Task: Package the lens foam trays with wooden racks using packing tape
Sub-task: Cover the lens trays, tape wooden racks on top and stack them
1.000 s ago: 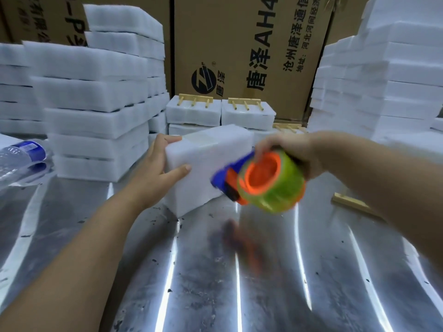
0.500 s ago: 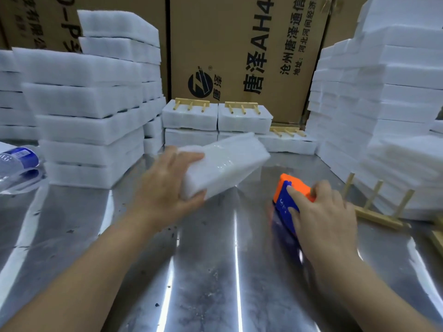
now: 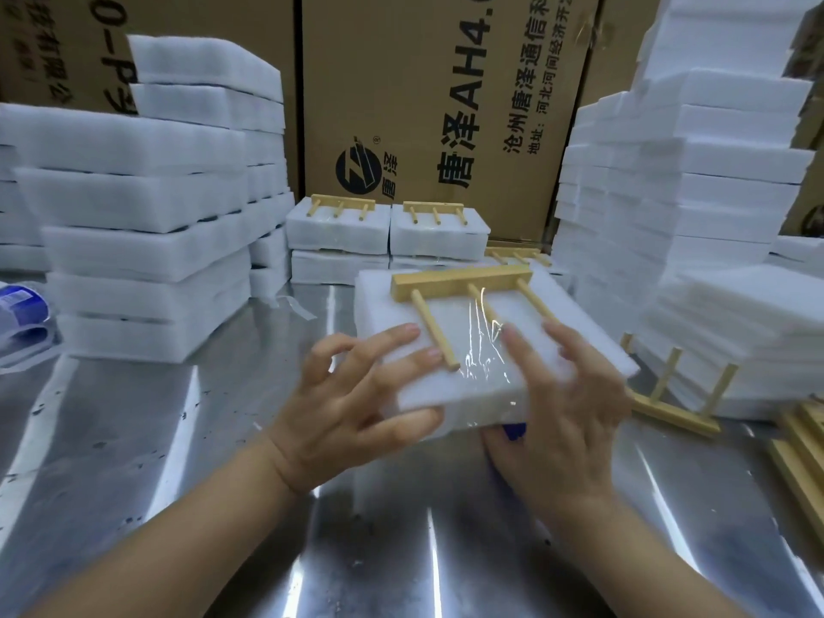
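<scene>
A bundle of white foam trays [image 3: 486, 376] is held tilted just above the metal table [image 3: 200, 506]. On top of it lies a wooden rack [image 3: 461, 283], its three pegs pointing toward me, with clear packing tape [image 3: 486, 345] stretched over the middle peg and the near edge. My left hand [image 3: 356, 408] grips the bundle's near-left corner, fingers on top and thumb against the front edge. My right hand [image 3: 566, 408] lies on the near-right part with its fingers spread straight beside the tape. A bit of the blue tape dispenser [image 3: 515, 431] peeks out below the bundle.
Tall foam stacks stand at left [image 3: 133, 243] and right [image 3: 722, 194]. Two taped bundles [image 3: 339, 231] [image 3: 439, 234] sit at the back before cardboard boxes [image 3: 446, 104]. Loose wooden racks [image 3: 669, 399] lie at right. A water bottle [image 3: 20, 310] lies at far left.
My right hand set the tape dispenser on the table and moved onto the bundle. My left hand turned the bundle so that the rack faces up, and brought it nearer to me.
</scene>
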